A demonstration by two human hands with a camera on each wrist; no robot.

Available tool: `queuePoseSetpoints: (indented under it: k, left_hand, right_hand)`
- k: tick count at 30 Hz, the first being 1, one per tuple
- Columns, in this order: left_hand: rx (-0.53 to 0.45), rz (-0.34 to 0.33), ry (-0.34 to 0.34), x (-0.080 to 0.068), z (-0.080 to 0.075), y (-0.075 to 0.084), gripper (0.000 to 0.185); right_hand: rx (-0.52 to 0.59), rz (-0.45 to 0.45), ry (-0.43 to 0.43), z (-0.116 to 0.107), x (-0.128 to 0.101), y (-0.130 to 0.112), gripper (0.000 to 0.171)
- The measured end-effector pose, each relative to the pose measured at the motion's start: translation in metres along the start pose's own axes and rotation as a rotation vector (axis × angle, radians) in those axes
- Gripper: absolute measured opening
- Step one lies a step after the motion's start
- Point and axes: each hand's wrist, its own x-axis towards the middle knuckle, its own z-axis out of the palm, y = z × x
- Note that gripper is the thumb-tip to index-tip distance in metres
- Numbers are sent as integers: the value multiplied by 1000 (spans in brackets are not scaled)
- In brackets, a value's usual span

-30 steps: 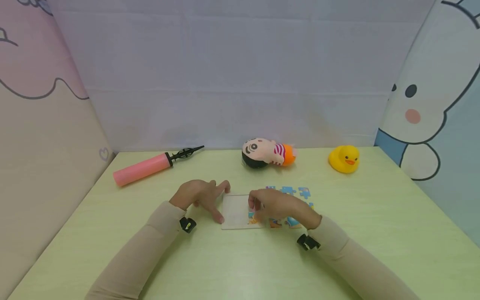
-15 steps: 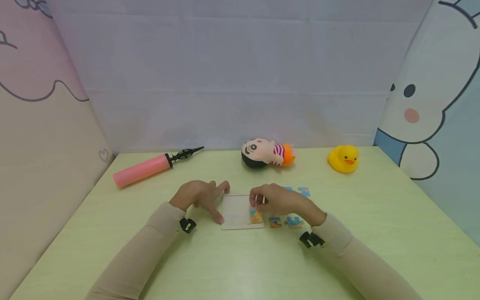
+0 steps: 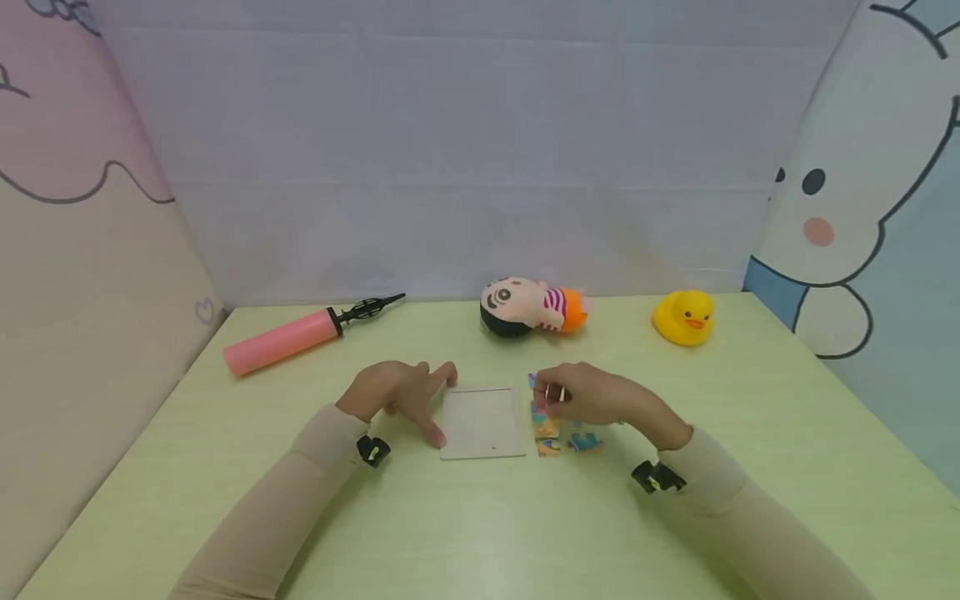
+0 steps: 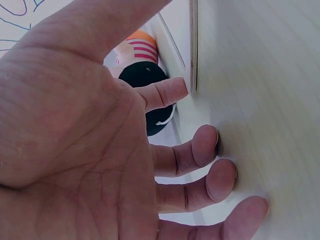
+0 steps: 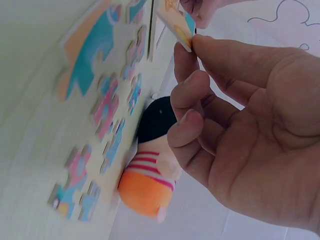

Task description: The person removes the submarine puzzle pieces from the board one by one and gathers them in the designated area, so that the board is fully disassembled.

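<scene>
Fingers of the right hand (image 3: 592, 398) pinch a puzzle piece (image 5: 176, 22) between thumb and forefinger, the rest curled loosely beneath; fingers of the left hand (image 3: 396, 393) lie spread, fingertips (image 4: 215, 145) on the table and the forefinger against the left edge of the puzzle tray (image 3: 482, 422).

Half a second ago the right hand hovered over the right side of the tray, where a coloured piece showed under it. Now that hand has drawn back to the right, off the tray, and holds the piece above the loose puzzle pieces (image 3: 558, 437) just beside the tray's right edge. The tray now shows pale and bare, and the left hand has stayed where it was. More of the loose pieces are covered by the hand than before.

Everything rests on a pale green table (image 3: 750, 433) with a faint wood grain. Behind it hangs a plain greyish-white backdrop (image 3: 480, 150). A side panel (image 3: 862, 217) on the right carries a big cartoon figure with a pink cheek, and a pink and beige panel (image 3: 82, 208) closes the left side.

Along the far edge lie a pink hand pump (image 3: 285, 337) with a black nozzle at left, a plush doll (image 3: 528, 307) on its side at the centre, and a yellow rubber duck (image 3: 682, 317) at right. Beige sleeves (image 3: 285, 500) cover both forearms.
</scene>
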Motion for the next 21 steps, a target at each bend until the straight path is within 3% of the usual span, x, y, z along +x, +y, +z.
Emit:
queuePoseSetpoints:
  k: [21]
  left_hand:
    - [-1, 4, 1, -2, 0, 0, 87]
  right_hand:
    - [7, 131, 11, -12, -49, 33, 7]
